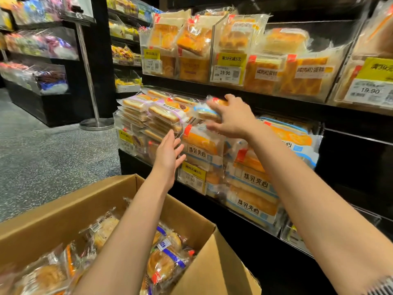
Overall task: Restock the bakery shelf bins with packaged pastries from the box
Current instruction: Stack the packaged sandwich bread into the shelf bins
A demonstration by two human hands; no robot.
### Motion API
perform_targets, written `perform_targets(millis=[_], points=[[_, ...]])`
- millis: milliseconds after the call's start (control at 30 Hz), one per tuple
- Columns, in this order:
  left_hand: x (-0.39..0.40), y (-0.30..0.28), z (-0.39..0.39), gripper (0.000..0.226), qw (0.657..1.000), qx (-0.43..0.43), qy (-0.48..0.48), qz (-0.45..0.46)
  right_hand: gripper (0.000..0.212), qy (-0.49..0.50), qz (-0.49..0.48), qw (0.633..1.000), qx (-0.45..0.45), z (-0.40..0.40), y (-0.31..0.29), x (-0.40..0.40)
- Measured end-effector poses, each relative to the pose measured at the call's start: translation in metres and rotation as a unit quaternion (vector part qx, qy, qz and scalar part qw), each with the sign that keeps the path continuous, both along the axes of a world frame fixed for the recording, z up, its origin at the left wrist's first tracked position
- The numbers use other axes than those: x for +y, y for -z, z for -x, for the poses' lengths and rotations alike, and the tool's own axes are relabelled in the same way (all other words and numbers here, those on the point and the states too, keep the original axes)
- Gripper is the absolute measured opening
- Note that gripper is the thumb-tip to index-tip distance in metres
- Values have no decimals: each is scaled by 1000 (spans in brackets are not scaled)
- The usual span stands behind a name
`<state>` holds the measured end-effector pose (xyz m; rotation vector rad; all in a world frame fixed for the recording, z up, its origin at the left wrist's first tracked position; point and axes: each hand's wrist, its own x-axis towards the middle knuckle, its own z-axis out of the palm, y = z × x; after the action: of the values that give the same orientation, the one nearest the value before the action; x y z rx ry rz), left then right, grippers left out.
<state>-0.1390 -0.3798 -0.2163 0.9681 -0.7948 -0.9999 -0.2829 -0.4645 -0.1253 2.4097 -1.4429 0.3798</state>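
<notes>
- Pastry packet (207, 112): a clear wrapper with pale blue print and a red corner tab, holding a golden, flat-sided bread; it sits on top of the heap in the lower shelf bin (191, 175).
- Right hand (231, 119) lies over that packet with fingers spread and lightly bent; the thumb reaches left below the packet's near edge and the fingertips (228, 97) rest on its far top. Whether this is a real grip cannot be told, as the hand is blurred.
- Left hand (170, 152) is held flat and empty, fingers straight and together, pointing up toward the packets just left of and below the right thumb; touching or just short of them cannot be told.
- Stacked packets with purple print (165, 112) lie just left of the right fingertips.
- Cardboard box (148, 188) stands below both forearms, well apart from the fingers, holding more wrapped pastries (165, 260).
- Yellow price tag (192, 172) hangs on the bin front, just right of the left wrist.
</notes>
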Motion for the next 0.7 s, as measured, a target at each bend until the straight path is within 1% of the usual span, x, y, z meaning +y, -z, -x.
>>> perform_targets(millis=[67,133,233,267,333,400,467,567,633,700], points=[[1,7,2,49,1000,-15,14,-21,62,19,-69,997,33,-8,11,-4],[1,10,3,50,999,-31,21,-33,63,21,-110,993,34,-17,17,-2],[0,11,4,50,998,-45,24,-40,78,34,-143,989,26,-26,18,6],[0,10,5,50,997,-53,27,-40,85,40,-150,987,41,-29,20,8],[1,9,7,50,996,-73,33,-40,95,60,-140,983,105,-34,25,10],[1,9,7,51,996,-76,37,-40,95,65,-125,982,129,-39,27,8],[1,9,6,52,995,-78,38,-46,93,36,-146,983,101,-39,22,6],[5,5,4,52,993,-100,46,-50,99,-14,-183,983,29,-33,20,4],[7,2,3,53,991,-115,49,-52,99,-1,-153,988,36,-30,26,6],[10,1,-1,50,985,-155,44,-59,90,12,-85,995,48,-31,30,12]])
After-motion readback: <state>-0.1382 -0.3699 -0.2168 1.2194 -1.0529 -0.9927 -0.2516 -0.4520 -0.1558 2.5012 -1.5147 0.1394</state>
